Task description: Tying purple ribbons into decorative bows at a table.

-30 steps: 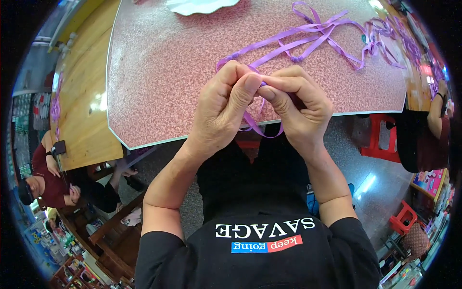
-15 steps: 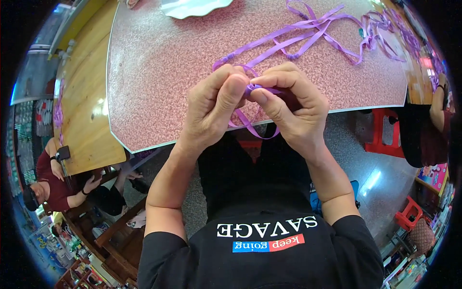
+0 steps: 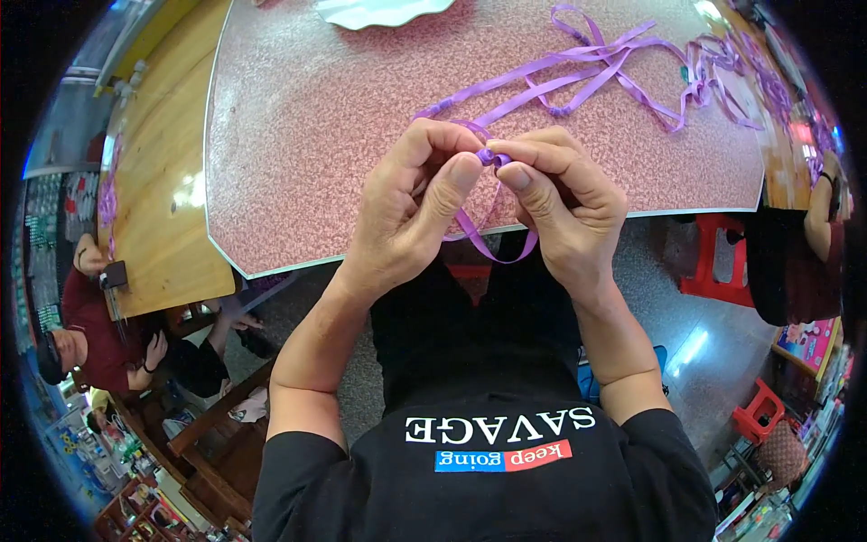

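Note:
Above the near edge of the pink speckled table, both my hands work on a purple ribbon [image 3: 489, 157]. My left hand [image 3: 406, 199] is closed, its thumb and forefinger pinching one side of a small coiled or knotted part of the ribbon. My right hand [image 3: 578, 203] pinches the other side, also between thumb and forefinger. A slack ribbon loop hangs below the fingers, over the table edge. Past my hands, more purple ribbon [image 3: 578, 68] runs across the table to the far right, with several small knotted or wound spots along it. My fingertips hide part of the held piece.
A white wavy-rimmed plate [image 3: 388, 16] stands at the far side of the pink table [image 3: 298, 154]. A wooden table [image 3: 172, 226] adjoins on the left, with a seated person [image 3: 86, 316] beyond. To the right are a red stool [image 3: 713, 271] and another person's arm [image 3: 820, 221].
Both hands have shifted slightly right, and their fingertips sit a little farther apart, showing more of the coiled ribbon. The person at the left has moved an arm.

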Tool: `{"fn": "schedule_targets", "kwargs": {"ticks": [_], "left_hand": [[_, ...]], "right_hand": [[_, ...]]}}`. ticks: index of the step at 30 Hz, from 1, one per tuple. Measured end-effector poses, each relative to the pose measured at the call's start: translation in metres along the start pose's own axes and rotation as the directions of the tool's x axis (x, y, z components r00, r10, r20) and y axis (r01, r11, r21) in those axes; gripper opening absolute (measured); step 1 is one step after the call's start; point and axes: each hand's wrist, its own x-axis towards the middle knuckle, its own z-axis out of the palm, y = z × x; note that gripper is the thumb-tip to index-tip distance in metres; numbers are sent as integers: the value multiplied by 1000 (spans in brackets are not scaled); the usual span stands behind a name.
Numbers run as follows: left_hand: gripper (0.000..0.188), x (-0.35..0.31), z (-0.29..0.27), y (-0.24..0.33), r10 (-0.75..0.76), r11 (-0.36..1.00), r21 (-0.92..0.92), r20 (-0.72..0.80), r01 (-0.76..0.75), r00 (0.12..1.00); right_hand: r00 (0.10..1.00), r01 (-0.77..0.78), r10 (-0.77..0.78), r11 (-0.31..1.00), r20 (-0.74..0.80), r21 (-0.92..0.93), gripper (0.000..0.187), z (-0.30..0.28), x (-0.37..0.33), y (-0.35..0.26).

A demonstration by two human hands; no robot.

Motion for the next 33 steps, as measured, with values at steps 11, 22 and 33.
{"fn": "schedule_targets", "kwargs": {"ticks": [11, 22, 33], "left_hand": [[19, 0, 2, 4, -12, 998, -68, -13, 11, 1000], [18, -2, 2, 8, -42, 989, -141, 12, 43, 999], [19, -3, -1, 11, -118, 963, -244, 1, 115, 993]], "right_hand": [[999, 29, -28, 999, -19, 41, 17, 2, -2, 6], [936, -339, 348, 845, 57, 413, 26, 4, -4, 0], [883, -436, 445, 656, 150, 616, 27, 5, -4, 5]]}}
